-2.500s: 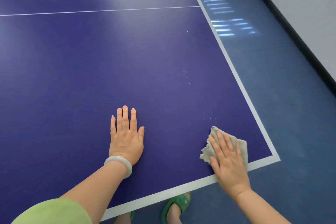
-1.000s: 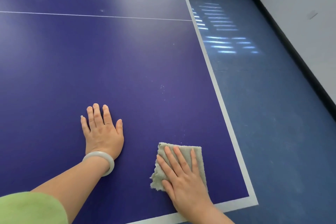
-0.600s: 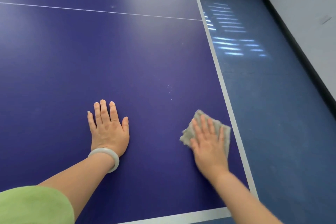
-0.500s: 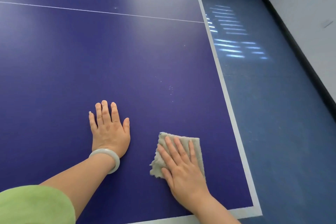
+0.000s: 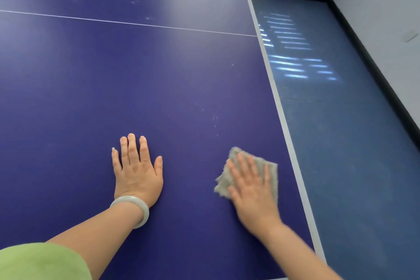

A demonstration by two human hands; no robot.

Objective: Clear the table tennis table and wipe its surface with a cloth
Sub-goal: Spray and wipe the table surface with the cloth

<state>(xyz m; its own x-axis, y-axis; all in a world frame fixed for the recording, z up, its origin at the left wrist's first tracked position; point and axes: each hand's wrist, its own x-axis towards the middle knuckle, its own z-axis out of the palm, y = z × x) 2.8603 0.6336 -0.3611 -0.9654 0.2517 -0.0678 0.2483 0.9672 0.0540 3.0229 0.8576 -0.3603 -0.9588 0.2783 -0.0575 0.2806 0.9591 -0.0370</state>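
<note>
The dark blue table tennis table (image 5: 136,79) fills most of the view, with a thin white centre line across it and a white band along its right edge. My left hand (image 5: 136,170) rests flat on the surface, fingers straight, a pale bangle on the wrist. To its right, my right hand (image 5: 252,186) presses a grey cloth (image 5: 270,170) flat against the table with straight fingers, close to the right edge. The right hand and cloth are motion-blurred. A few small white specks (image 5: 214,119) lie on the surface beyond the cloth.
Blue floor (image 5: 352,143) lies to the right of the table, with light stripes reflected on it. A white wall with a black skirting board (image 5: 372,68) runs along the far right. My green sleeve (image 5: 41,261) is at the bottom left.
My right hand has slid the cloth back and forth, now rightward and forward toward the table's right edge. My left hand stays flat in the same spot.
</note>
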